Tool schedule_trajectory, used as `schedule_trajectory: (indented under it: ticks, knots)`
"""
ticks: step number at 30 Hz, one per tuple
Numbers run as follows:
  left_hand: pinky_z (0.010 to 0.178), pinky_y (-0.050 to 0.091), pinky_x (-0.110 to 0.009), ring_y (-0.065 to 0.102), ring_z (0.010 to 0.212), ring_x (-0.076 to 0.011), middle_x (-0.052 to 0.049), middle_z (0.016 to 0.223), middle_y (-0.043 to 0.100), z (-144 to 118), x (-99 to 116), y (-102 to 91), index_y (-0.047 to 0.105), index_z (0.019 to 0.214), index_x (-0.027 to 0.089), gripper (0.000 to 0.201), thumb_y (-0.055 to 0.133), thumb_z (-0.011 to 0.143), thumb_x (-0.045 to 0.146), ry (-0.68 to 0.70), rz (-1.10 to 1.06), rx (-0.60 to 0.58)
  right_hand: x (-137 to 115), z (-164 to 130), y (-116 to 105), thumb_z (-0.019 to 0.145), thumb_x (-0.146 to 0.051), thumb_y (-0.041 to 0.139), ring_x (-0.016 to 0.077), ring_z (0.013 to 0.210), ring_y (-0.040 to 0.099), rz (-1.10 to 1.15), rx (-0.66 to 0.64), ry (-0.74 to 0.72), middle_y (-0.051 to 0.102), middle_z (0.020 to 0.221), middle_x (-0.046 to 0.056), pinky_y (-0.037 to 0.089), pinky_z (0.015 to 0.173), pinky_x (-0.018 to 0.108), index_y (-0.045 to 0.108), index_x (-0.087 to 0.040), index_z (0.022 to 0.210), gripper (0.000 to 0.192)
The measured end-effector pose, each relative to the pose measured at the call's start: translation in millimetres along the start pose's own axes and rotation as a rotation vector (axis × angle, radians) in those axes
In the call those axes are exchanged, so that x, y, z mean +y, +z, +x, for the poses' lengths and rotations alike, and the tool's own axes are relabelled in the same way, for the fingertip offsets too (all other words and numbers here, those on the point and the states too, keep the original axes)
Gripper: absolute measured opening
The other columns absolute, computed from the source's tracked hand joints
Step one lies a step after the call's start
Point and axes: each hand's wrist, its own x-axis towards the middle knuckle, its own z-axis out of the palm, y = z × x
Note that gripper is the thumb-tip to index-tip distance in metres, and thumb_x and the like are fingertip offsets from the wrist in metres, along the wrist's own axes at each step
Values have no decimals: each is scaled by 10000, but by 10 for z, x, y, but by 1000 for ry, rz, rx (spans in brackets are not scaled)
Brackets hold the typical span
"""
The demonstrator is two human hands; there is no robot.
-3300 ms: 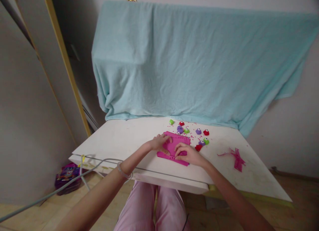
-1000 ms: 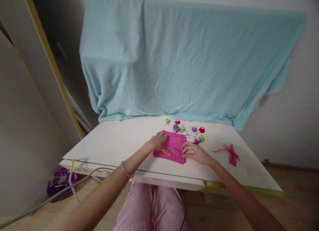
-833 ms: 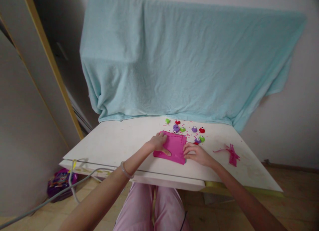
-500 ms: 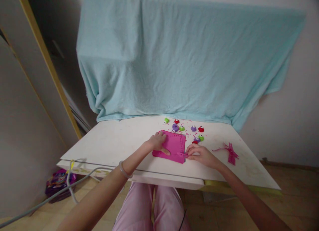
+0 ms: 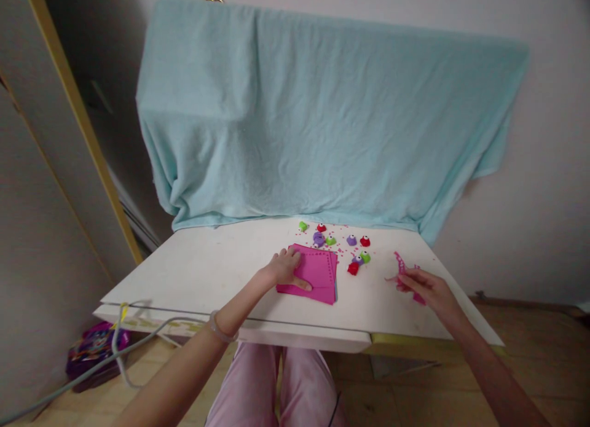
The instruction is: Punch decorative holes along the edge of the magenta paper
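Note:
Square sheets of pink paper (image 5: 318, 273) lie stacked a little askew on the white table. Rows of small punched holes run near the top and right edges of the upper sheet. My left hand (image 5: 286, 271) rests flat with spread fingers on the stack's left side. Over the right part of the table, my right hand (image 5: 424, 288) pinches a thin perforated pink paper strip (image 5: 400, 264). Beneath that hand, mostly covered by it, lies a small pile of pink paper scraps (image 5: 419, 298).
Several small crafted pieces with eyes, among them a red one (image 5: 365, 241) and a green one (image 5: 303, 226), sit behind the stack amid pink paper bits. A light blue cloth (image 5: 322, 126) hangs at the table's back. A grey cable (image 5: 152, 329) crosses the front left.
My right hand has moved from the stack's right edge to the scrap pile, carrying a pink strip. My left hand stays on the stack. The view has shifted slightly.

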Motion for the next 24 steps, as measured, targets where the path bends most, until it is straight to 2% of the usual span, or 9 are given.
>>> schedule_trajectory:
  ticks: [2,4,7,10,13,15,19,22,24]
  knots:
    - [910,351,-472,429,1088,-357,-152,1206,455,-73,101,51,489,1101,198,810,591,565,797,-9,68,117,174,-8,-223,696,-541,677,225,652,671,21,147,51,711,802,106,550,632,340,689,-154,921,448]
    - [965,293,-473,412,1108,-342,-155,1187,473,-154,233,101,486,1127,190,732,523,677,766,35,124,251,336,-21,-398,667,-565,682,227,590,655,-43,256,92,704,721,100,543,577,341,692,-144,903,483]
    - [981,276,-442,407,1114,-311,-135,1212,477,-245,417,149,484,1167,205,615,472,785,687,153,161,323,479,-54,-540,712,-587,613,237,549,639,-137,347,129,697,688,103,515,520,349,661,-126,1017,555]
    - [947,306,-422,420,1096,-290,-114,1178,511,-267,524,163,522,1125,205,441,488,858,554,239,208,354,468,-92,-532,764,-575,544,227,515,610,-437,447,71,695,718,102,485,552,369,631,-124,1103,572]
    - [887,340,-402,464,1023,-263,-95,1022,578,-251,569,154,570,991,181,183,476,922,323,321,291,359,350,-107,-382,799,-530,504,230,572,595,-720,574,-76,693,832,124,471,645,402,636,-127,1086,512]
    - [838,363,-387,488,965,-250,-87,944,594,-256,581,136,574,926,168,109,472,919,205,368,339,356,232,-105,-218,837,-478,470,223,631,593,-751,587,-200,673,955,140,471,693,400,606,-128,1130,476]
    - [771,405,-343,522,893,-223,-75,932,597,-373,547,104,562,922,171,87,479,909,151,385,284,358,-82,-120,181,883,-392,445,227,807,606,-680,473,-403,625,1044,119,478,787,385,572,-172,1169,382]
    - [792,430,-317,546,918,-207,-65,997,598,-522,458,139,545,993,181,118,459,920,147,353,133,386,-349,-164,475,908,-321,436,203,824,609,-657,351,-508,602,1080,87,473,850,397,518,-229,1247,361]
    - [837,439,-297,556,973,-192,-62,1085,589,-607,376,192,514,1102,194,193,424,936,148,323,-4,428,-509,-195,665,909,-288,454,218,983,590,-629,259,-589,563,1178,82,459,911,394,478,-262,1296,389]
